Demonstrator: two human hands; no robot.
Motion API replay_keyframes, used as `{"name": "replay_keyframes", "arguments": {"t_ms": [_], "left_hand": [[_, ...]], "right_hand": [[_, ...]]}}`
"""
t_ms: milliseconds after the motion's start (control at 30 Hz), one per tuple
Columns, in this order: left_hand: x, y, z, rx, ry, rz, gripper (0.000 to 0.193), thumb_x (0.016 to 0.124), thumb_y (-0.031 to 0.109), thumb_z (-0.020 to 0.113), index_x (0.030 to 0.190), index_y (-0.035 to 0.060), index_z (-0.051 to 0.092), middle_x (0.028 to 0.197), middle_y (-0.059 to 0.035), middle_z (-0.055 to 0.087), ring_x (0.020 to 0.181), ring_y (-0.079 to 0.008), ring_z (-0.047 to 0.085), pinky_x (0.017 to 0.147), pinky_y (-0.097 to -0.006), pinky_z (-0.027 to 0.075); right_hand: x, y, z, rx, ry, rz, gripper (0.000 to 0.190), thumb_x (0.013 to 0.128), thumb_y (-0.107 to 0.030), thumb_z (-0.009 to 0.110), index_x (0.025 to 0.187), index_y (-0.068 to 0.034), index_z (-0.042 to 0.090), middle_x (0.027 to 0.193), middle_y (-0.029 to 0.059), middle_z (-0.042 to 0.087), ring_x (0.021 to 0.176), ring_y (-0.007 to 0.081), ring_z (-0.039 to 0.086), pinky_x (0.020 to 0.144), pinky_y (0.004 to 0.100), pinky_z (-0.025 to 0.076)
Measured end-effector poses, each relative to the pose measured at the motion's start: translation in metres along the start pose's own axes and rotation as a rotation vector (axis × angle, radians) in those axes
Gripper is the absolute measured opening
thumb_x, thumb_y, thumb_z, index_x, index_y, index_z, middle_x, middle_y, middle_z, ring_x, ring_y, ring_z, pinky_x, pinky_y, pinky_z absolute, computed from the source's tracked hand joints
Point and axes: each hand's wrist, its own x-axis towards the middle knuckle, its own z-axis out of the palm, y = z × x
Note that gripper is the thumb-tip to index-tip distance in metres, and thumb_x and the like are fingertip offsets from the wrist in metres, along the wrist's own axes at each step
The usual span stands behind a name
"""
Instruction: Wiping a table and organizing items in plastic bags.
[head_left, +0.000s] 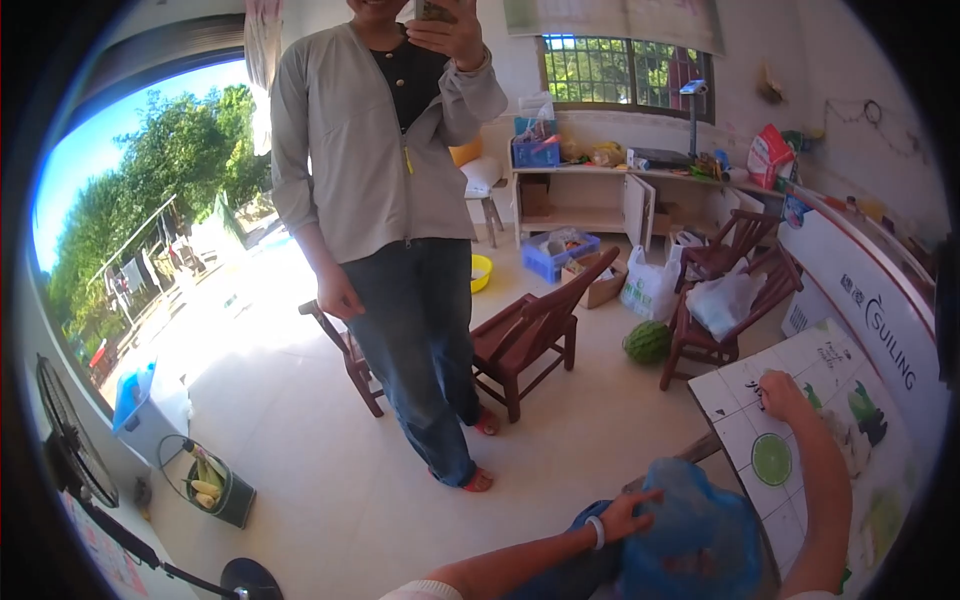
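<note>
My left hand (626, 514), with a pale bangle at its wrist, rests against the upper left side of a translucent blue plastic bag (694, 525). Its fingers are spread on the bag. The bag sits at my lap, and its contents are too blurred to name. On the right, my right hand (784, 394) is lowered to a table (772, 514) whose top has a white tile pattern with printed green pictures. Its fingers are curled, and whether something small is inside them is hidden.
A person (375, 165) stands ahead, holding a phone (436, 10). Wooden chairs (525, 330), a watermelon (648, 343) and a white plastic bag (649, 285) are on the floor beyond the table. A corn bucket (232, 495) and a fan (75, 435) stand left. A white appliance (847, 292) borders the table.
</note>
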Motion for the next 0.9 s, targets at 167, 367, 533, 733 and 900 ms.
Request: {"name": "replay_keyframes", "arguments": {"t_ms": [167,367,533,733,900], "left_hand": [[-0.008,0.004,0.002,0.007,0.001,-0.018,0.049,0.089,0.003,0.056,0.137,0.0028,0.046,0.12,-0.0099,0.06,0.08,-0.0145,0.065,0.079,-0.0305,0.054],[-0.023,0.005,-0.003,0.007,0.066,-0.055,0.054,0.084,0.0,0.058,0.137,0.0032,0.047,0.116,-0.0124,0.063,0.08,-0.0179,0.068,0.076,-0.033,0.055],[-0.021,0.013,0.011,0.146,0.088,-0.025,0.058,0.085,-0.002,0.059,0.141,0.0039,0.043,0.128,-0.0092,0.058,0.082,-0.0145,0.066,0.079,-0.03,0.054],[-0.027,0.084,0.024,0.131,0.079,0.173,0.06,0.081,-0.001,0.059,0.139,0.0075,0.046,0.124,-0.0151,0.061,0.11,-0.0247,0.06,0.095,-0.033,0.045],[-0.037,0.106,0.026,0.195,0.009,0.188,0.059,0.084,-0.007,0.054,0.141,0.0046,0.044,0.129,-0.0094,0.056,0.076,-0.0106,0.062,0.068,-0.0255,0.052]], "right_hand": [[-0.004,-0.006,0.015,0.072,0.41,0.361,0.006,0.073,0.001,0.057,0.069,0.005,0.055,0.069,0.024,0.059,0.069,0.0409,0.059,0.066,0.0446,0.049],[-0.033,-0.161,-0.065,0.804,0.426,0.406,0.009,0.088,-0.003,0.057,0.084,0.005,0.06,0.062,0.0097,0.059,0.054,0.0145,0.059,0.052,0.0287,0.046],[-0.12,-0.265,-0.023,0.94,0.289,0.401,0.011,0.086,-0.007,0.061,0.086,0.004,0.062,0.065,0.0111,0.062,0.055,0.0157,0.06,0.055,0.0295,0.049],[-0.218,-0.242,0.132,0.688,-0.113,0.442,0.019,0.079,-0.018,0.065,0.082,0.0,0.069,0.079,0.0214,0.067,0.071,0.0364,0.066,0.068,0.044,0.051],[-0.267,-0.232,0.126,0.477,-0.282,0.613,0.021,0.076,-0.02,0.07,0.093,-0.007,0.071,0.097,0.0183,0.069,0.091,0.0381,0.065,0.079,0.046,0.052]]}}
